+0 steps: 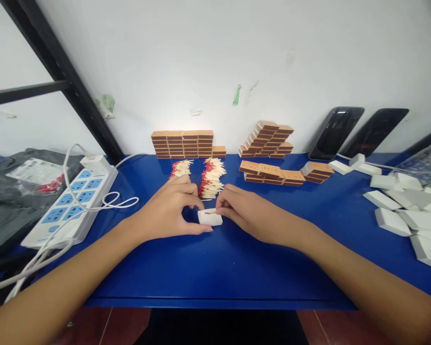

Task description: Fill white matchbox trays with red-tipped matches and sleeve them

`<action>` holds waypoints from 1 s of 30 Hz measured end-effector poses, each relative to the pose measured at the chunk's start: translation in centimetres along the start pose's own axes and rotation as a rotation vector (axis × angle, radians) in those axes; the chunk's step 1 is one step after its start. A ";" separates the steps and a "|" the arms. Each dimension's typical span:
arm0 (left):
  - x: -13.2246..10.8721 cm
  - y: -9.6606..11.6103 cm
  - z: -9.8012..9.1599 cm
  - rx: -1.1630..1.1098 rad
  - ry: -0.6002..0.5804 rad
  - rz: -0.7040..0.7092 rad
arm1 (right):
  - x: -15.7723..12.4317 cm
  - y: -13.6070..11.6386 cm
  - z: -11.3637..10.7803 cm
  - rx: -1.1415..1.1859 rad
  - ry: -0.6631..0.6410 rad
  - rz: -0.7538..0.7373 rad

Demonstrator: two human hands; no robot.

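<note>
A small white matchbox tray (210, 219) rests on the blue table in front of me. My left hand (168, 208) curves around it, thumb at the near side and fingers at its far left end. Pinched fingers of my right hand (242, 208) hold matchsticks (211, 212) with red heads over the tray's open top; how many I cannot tell. Just behind the tray lies a pile of red-headed matches (211, 179). A smaller match pile (181, 168) lies to its left, partly hidden by my left hand.
Stacked brown matchboxes (183, 143) stand against the wall, with more matchbox stacks (267, 139) to the right. White trays (409, 201) heap up at far right. Two black phones (337, 132) lean on the wall. A power strip (72, 201) with white cables lies left.
</note>
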State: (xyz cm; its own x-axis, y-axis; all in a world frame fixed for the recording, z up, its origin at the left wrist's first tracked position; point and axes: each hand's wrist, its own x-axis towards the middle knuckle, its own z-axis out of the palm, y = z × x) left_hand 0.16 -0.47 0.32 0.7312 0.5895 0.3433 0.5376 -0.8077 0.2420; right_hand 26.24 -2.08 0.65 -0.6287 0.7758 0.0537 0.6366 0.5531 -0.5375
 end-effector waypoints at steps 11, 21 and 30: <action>0.1 0.4 -0.3 0.000 -0.050 0.011 | -0.3 -1.6 0.7 -0.072 -0.039 0.012; 0.1 0.5 -0.5 -0.020 -0.020 0.036 | -0.1 -1.4 1.2 -0.005 -0.003 0.025; 0.0 0.6 -0.4 0.001 -0.004 0.064 | 0.2 -0.8 0.6 0.049 0.074 -0.041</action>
State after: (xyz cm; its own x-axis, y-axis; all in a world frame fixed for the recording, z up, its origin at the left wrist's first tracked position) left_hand 0.32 -0.94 0.84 0.7655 0.5369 0.3546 0.4902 -0.8436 0.2190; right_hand 25.32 -2.61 0.57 -0.6179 0.7741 0.1377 0.5870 0.5708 -0.5741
